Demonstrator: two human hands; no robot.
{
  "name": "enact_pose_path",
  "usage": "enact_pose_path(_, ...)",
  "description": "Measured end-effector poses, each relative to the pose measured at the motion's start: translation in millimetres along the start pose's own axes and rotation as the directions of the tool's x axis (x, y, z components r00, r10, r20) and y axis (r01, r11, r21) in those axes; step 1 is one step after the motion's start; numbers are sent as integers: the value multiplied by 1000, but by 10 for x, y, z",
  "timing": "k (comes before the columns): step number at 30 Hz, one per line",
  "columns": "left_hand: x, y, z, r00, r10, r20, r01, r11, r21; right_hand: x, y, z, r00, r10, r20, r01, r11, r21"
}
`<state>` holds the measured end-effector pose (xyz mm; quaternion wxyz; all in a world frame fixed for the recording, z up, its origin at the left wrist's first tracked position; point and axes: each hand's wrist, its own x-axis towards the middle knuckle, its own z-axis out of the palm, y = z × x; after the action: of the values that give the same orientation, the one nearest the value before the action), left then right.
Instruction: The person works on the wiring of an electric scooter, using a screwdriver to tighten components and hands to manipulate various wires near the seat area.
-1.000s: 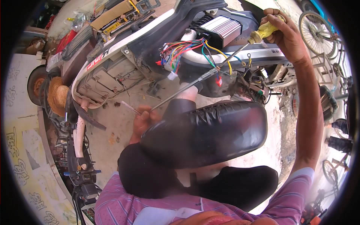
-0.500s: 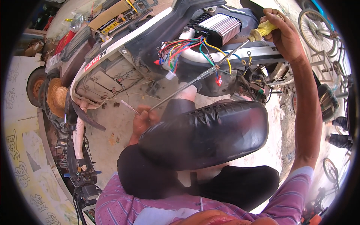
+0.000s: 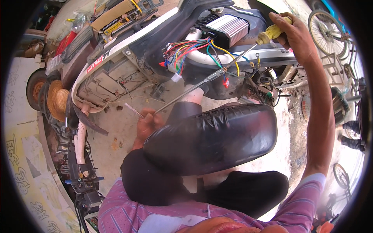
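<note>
My right hand, raised at the upper right, is closed round the yellow handle of a screwdriver. The screwdriver's shaft runs down-left to meet a long metal rod; how the two join is too small to tell. At the rod's lower end my left hand pinches it. A thin pale stick also sticks out from those fingers. Below the rod a black padded seat lies across my legs. Loose coloured wires with plugs hang above the rod, beside a finned metal box.
The white and black scooter body lies across the far side, its handlebar at the left. A straw hat rests near a wheel. Cardboard boxes stand far left; a bicycle wheel is far right.
My right hand has shifted its grip on the yellow handle, the thumb side now stretched along it. The rod and my left hand stay nearly in place.
</note>
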<state>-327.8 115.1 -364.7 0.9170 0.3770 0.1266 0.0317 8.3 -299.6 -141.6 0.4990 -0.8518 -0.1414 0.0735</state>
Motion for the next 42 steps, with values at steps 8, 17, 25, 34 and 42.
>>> enact_pose_path(8, -10, 4, -45, 1000, -9, -14, 9, 1000, -16, -136, -533, -48, 991, -32, -131, -12, 946, -325)
enact_pose_path(17, -118, 165, 160, 969, -231, -91, 219, 968, -125, -16, -214, -129, 990, -132, 55, 126, 986, 114)
enact_pose_path(25, -130, 186, 205, 970, -244, 3, 242, 958, -154, 35, -127, -121, 981, -88, 171, -9, 865, 501)
enact_pose_path(34, -71, 132, 296, 992, -125, 2, 125, 991, -56, 314, -29, 370, 953, 231, -196, 141, 235, 962)
enact_pose_path(42, -126, 136, 231, 968, -228, -107, 219, 972, -89, 343, 100, 462, 984, -11, -176, 177, 40, 983)
